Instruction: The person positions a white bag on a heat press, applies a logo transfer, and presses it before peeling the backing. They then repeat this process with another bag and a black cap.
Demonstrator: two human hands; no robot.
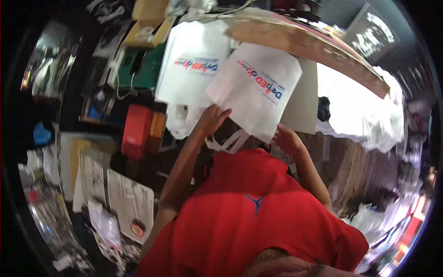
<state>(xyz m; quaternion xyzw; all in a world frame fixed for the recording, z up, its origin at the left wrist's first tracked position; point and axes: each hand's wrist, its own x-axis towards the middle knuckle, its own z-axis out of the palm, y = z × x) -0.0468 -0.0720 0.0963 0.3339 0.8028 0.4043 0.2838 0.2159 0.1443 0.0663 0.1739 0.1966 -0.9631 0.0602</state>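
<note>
A white tote bag [258,87] with a red and blue "DepED" print is tilted in front of my chest, its handles [235,141] hanging toward me. My left hand [214,120] grips the bag's near left corner, thumb on top and the other fingers partly hidden. At the near right corner, my right hand [288,140] has its fingers closed on the bag's edge. Just left of it lie other white printed bags [191,69], seemingly in a pile, with their handles also toward me.
A curved brown board edge [295,41] runs behind the bag. White material [355,101] lies to the right. Left are a red box [137,131], a green object [140,69] and an opened cardboard box [150,21]. Lower left, a tape roll [137,227] rests on a pale board [129,198].
</note>
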